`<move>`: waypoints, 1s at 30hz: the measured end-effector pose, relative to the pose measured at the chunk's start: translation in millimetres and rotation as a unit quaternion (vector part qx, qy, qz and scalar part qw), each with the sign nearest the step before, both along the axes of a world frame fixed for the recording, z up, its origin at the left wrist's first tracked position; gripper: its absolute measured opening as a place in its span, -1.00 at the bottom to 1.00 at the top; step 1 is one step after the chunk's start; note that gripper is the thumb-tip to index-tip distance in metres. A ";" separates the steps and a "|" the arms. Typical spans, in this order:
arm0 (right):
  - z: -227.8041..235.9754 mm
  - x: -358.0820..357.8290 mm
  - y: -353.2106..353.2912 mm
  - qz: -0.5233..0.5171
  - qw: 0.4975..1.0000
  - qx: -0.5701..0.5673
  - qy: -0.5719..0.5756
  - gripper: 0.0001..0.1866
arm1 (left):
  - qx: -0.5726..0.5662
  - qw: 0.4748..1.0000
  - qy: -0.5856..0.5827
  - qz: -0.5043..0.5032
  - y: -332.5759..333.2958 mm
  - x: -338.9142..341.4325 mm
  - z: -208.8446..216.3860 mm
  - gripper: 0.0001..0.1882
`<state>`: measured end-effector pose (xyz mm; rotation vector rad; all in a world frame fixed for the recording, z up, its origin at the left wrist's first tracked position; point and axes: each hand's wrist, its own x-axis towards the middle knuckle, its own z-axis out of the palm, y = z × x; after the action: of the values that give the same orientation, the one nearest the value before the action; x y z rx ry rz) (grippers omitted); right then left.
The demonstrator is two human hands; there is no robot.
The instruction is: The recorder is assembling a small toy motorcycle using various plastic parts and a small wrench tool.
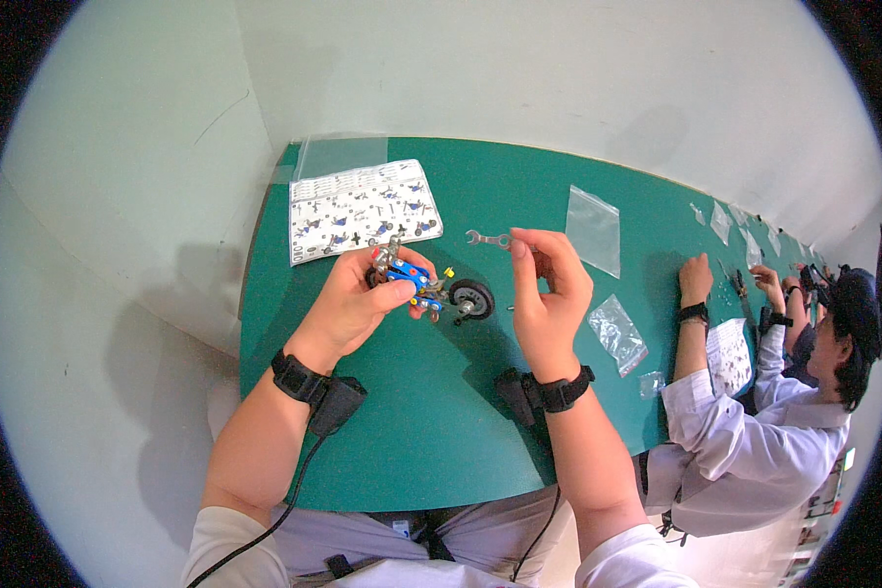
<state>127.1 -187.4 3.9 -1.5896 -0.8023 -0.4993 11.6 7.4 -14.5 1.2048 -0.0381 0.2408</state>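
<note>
My left hand (356,302) is closed around a small toy motorcycle (407,277) built of blue and metal parts. Its black wheel (471,299) points to the right, and a little yellow piece (449,272) sticks up near it. Between thumb and forefinger, my right hand (551,292) pinches a small metal wrench (488,238). The wrench's open jaw points left, above and apart from the motorcycle. My fingers cover part of the model's left end.
An instruction sheet (363,211) with pictures lies beyond my left hand, by a clear bag (343,155). More plastic bags (594,232) (617,335) lie right of my right hand. A co-worker (755,431) sits at the right with another sheet (729,358). Cables hang from my wristbands.
</note>
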 end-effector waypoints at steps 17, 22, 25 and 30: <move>-28.9 30.3 -14.9 -0.122 0.932 -0.333 0.076 -0.86 | 0.017 1.000 0.021 -0.013 -7.2 3.6 1.8 -0.63; -27.0 33.2 -11.3 -0.140 0.913 -0.377 0.068 -0.86 | -0.023 0.999 0.008 -0.035 0.2 3.7 1.7 -0.60; -32.6 37.2 -12.9 -0.142 0.914 -0.376 0.049 -0.87 | -0.010 0.999 0.013 -0.037 0.0 6.2 -0.8 -0.58; -37.1 36.7 -14.9 -0.142 0.913 -0.378 0.054 -0.88 | -0.008 0.999 0.013 -0.032 -0.9 5.7 -5.9 -0.57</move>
<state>163.8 -202.3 -33.2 -2.4551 -0.7181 -0.3075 17.3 6.5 -20.4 1.1884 -0.0521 0.1690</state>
